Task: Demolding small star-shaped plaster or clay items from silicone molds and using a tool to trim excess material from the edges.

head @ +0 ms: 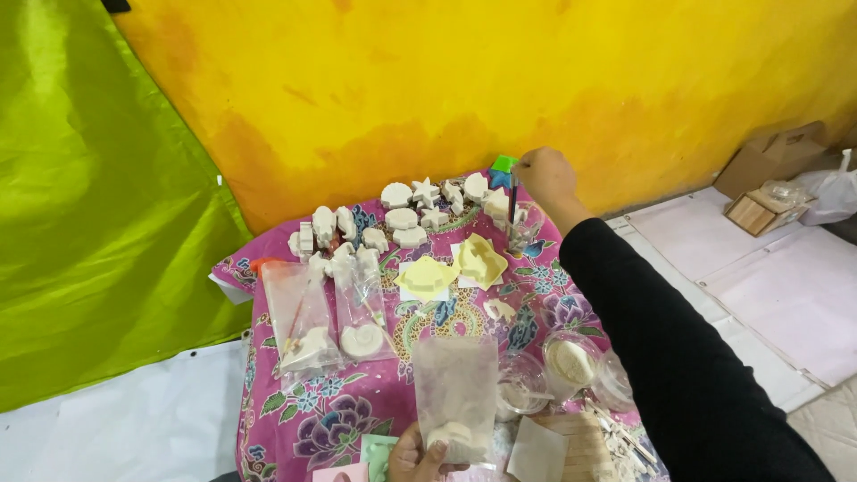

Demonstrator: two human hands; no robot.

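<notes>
My right hand (544, 178), in a black sleeve, reaches to the far edge of the pink flowered cloth (295, 419) and pinches a thin paintbrush (512, 198) upright over a clear cup (523, 230). Close to me, my left hand (412, 457) grips the lower end of a clear plastic bag (455, 393) with a white plaster figure inside. Several white plaster figures (420, 210) lie in rows at the far side. Two pale yellow moulds (455, 268) rest in the middle.
Two more bagged figures (326, 321) lie at the left. Clear cups with white powder (571, 364) and wooden sticks (589, 437) sit at the right front. A cardboard box (772, 153) and a small wooden box (754, 212) stand on the floor at the right, by the yellow wall.
</notes>
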